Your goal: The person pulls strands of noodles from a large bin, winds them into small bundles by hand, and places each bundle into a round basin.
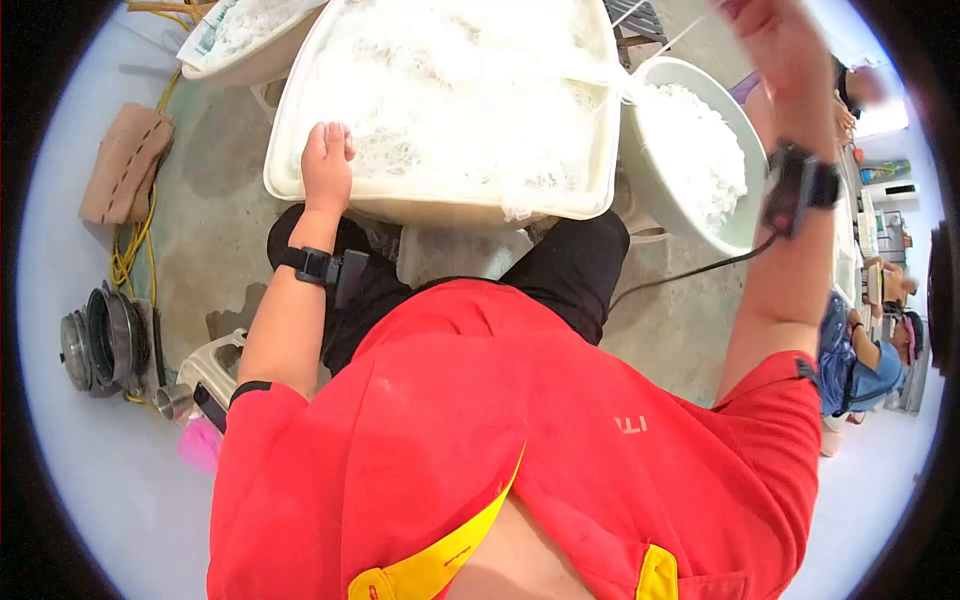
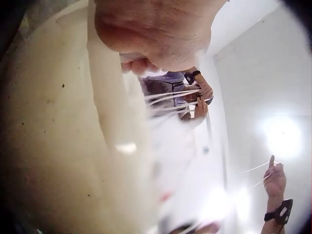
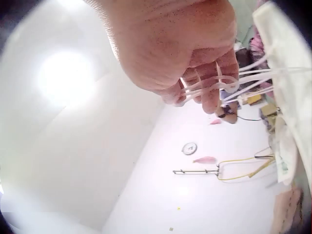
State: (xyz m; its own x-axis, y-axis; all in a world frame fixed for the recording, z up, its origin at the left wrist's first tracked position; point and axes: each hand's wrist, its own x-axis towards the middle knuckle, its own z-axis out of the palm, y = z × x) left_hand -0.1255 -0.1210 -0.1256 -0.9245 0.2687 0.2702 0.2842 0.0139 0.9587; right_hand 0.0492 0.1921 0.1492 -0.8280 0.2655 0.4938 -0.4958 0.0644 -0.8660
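A large white tub (image 1: 450,193) stands between the knees, full of tangled white strands (image 1: 400,140), partly washed out by glare. My left hand (image 1: 327,165) rests at its near left rim, fingers loosely bent. My right hand (image 1: 785,50) is raised high at the right, blurred in the head view. In the right wrist view, several thin white strands (image 3: 256,76) loop around its curled fingers (image 3: 209,100) and stretch back toward the tub. Right of the tub, a pale green basin (image 1: 745,150) bears a heap of white strands (image 1: 695,155).
Another white tub (image 1: 225,65) with strands stands at the back left. A brown folded mat (image 1: 125,165), yellow cord (image 1: 128,260) and dark pots (image 1: 110,335) line the left. A cable (image 1: 690,270) trails from the right wrist. A person in blue (image 1: 870,370) is at the far right.
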